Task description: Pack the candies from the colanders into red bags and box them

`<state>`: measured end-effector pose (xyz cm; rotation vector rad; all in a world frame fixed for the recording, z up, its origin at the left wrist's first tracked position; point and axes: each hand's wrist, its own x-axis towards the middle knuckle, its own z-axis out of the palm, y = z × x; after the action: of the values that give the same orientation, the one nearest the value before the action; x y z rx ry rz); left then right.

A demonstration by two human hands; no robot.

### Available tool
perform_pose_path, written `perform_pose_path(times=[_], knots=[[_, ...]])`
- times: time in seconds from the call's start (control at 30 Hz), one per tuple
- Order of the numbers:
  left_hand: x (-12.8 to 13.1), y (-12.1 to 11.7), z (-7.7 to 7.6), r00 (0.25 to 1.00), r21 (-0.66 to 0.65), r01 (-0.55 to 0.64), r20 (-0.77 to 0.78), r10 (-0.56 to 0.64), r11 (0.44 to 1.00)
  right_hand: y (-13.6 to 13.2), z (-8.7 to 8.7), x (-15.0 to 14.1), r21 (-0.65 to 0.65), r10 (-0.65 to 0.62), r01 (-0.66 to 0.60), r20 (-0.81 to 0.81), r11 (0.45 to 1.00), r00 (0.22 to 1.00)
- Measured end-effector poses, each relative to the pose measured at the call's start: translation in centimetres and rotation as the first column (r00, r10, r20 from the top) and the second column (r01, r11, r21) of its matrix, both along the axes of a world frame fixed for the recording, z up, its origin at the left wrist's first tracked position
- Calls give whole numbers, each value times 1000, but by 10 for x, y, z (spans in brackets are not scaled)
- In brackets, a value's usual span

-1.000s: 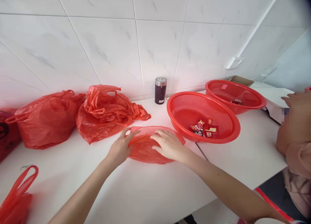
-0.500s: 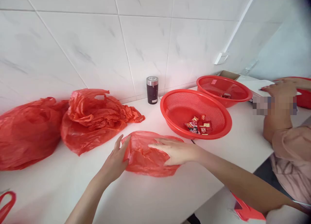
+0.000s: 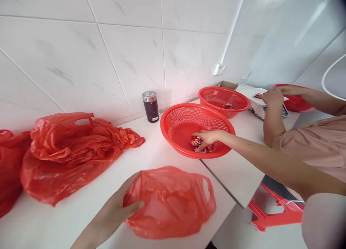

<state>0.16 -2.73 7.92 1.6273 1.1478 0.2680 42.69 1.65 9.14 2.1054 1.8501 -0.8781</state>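
Note:
My left hand (image 3: 119,209) grips the left edge of a thin red plastic bag (image 3: 173,202), which lies near the front edge of the white counter (image 3: 89,220) with its handles to the right. My right hand (image 3: 207,139) reaches into the nearer red mesh basket (image 3: 173,117) and its fingers close over small red-wrapped candies (image 3: 196,143) at the bottom.
A heap of crumpled red bags (image 3: 67,151) lies at the left against the tiled wall. A dark cylinder with a silver lid (image 3: 150,106) stands by the wall. A second red basket (image 3: 224,99) sits farther right. Another person in a pink sleeve (image 3: 305,141) works at the right; a red stool (image 3: 273,213) stands below.
My right hand left the red bag and reached into the nearer basket onto the candies. My left hand took hold of the bag's edge. The view swung to the right.

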Motion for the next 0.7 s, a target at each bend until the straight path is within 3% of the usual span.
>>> perform_pose_path(times=[0.13, 0.27, 0.37, 0.47, 0.6, 0.7], knots=[[11, 6, -5, 976, 41, -216, 32, 215, 975, -9, -5, -25, 33, 4, -3, -20, 999, 1000], [18, -2, -16, 961, -32, -262, 76, 264, 964, -5, 3, -37, 72, 34, -27, -101, 997, 994], [17, -10, -22, 951, -58, -279, 120, 284, 958, 5, 18, -36, 148, 23, -2, -145, 989, 989], [16, -14, -22, 944, -38, -302, 128, 304, 953, 7, 49, -44, 294, 11, 65, -247, 954, 969], [16, -18, -18, 947, -40, -289, 138, 291, 957, -15, 89, -94, 485, 134, 157, -513, 861, 848], [15, -20, -21, 957, 26, -268, 122, 263, 963, -38, 82, -150, 488, 291, 31, -570, 873, 769]])
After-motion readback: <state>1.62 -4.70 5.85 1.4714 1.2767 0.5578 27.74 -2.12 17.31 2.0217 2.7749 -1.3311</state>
